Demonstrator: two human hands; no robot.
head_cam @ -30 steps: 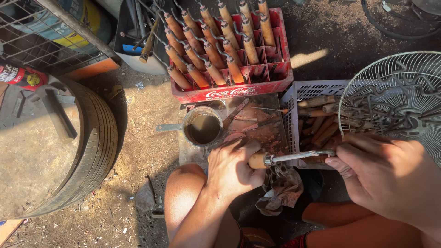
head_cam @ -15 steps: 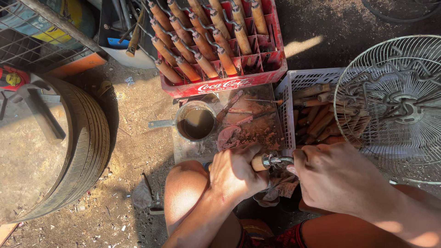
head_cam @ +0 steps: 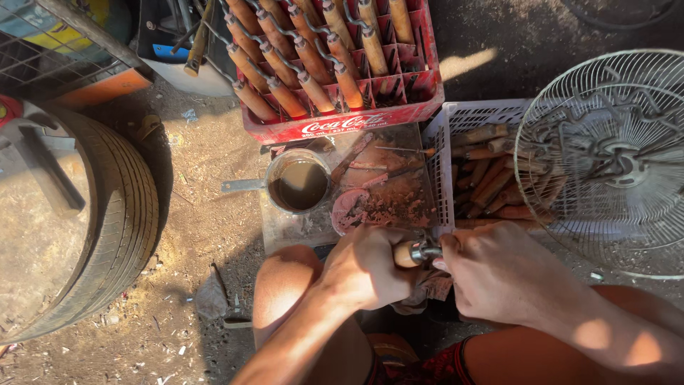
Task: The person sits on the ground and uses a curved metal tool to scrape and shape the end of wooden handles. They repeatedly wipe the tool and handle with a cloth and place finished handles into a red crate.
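Head camera, close, straight down

Outdoor ground of dry brown dirt [head_cam: 206, 178], strewn with small chips and scraps at lower left. Hard sunlight from the side, with deep shadows along the top of the frame and one bright patch at upper right. At left, an old tyre [head_cam: 125, 235] lying flat, with a dusty round top. At upper left, a wire cage [head_cam: 50, 50] above an orange edge. At top centre, a red plastic crate [head_cam: 342, 117]. At right, a white plastic basket [head_cam: 463, 117], partly under a round wire fan guard [head_cam: 613, 157]. At centre, a worn flat board [head_cam: 299, 232] stained rust-red.
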